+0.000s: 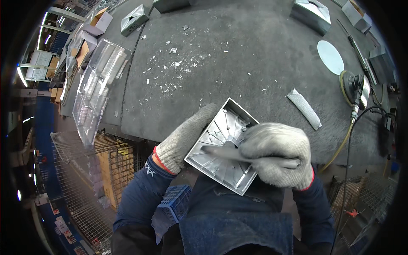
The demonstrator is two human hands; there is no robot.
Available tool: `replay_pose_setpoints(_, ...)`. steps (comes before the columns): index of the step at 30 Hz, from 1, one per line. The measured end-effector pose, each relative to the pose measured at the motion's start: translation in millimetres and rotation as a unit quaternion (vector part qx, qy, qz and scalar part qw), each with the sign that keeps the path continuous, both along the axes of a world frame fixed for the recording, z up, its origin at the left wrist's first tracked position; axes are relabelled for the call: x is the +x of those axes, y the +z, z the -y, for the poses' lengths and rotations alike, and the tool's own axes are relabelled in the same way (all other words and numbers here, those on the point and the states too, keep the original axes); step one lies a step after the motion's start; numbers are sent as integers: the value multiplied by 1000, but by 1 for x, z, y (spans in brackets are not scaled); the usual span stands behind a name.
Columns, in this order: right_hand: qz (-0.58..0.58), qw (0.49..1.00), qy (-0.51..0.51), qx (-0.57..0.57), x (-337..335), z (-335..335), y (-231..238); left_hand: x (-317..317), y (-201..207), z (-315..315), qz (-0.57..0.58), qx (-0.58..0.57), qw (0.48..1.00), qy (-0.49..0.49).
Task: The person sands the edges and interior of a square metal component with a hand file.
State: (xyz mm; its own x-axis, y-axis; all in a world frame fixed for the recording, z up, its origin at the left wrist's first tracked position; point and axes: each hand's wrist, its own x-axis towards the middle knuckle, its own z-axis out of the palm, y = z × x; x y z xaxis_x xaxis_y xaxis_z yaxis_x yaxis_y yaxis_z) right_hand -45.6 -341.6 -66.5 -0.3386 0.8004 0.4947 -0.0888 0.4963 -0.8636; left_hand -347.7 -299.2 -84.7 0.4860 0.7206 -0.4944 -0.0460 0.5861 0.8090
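My left hand (187, 138), in a grey knit glove with a red cuff edge, grips the left side of a rectangular silvery cast metal housing (216, 166). The housing is tilted over my lap at the table's near edge, its ribbed inside facing up. My right hand (278, 153), gloved alike, is closed round a flat grey file (223, 153). Motion blurs the file's blade, which reaches across the housing's inside. Whether the blade touches the metal I cannot tell. The glove hides part of the housing's right side.
Pale shavings (174, 68) lie scattered over the dark tabletop (238, 51). A grey-white abrasive strip (304, 109), a white disc (330, 58) and a hose-fed sander (355, 89) lie to the right. Clear plastic trays (100, 85) stand left, above a wire cage (93, 170). More metal housings (312, 15) sit farther back.
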Motion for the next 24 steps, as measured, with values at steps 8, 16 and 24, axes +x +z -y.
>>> replay_pose_setpoints(8,6,998,-51,25,-9,16,11,22,13,2,-5,-18,996,92)
replay_pose_setpoints(16,48,997,23,52,-21,34,32,20,10,-1,227,-236,944,25)
replay_pose_setpoints(24,96,972,-191,96,-28,35,36,25,14,1,239,-188,952,46)
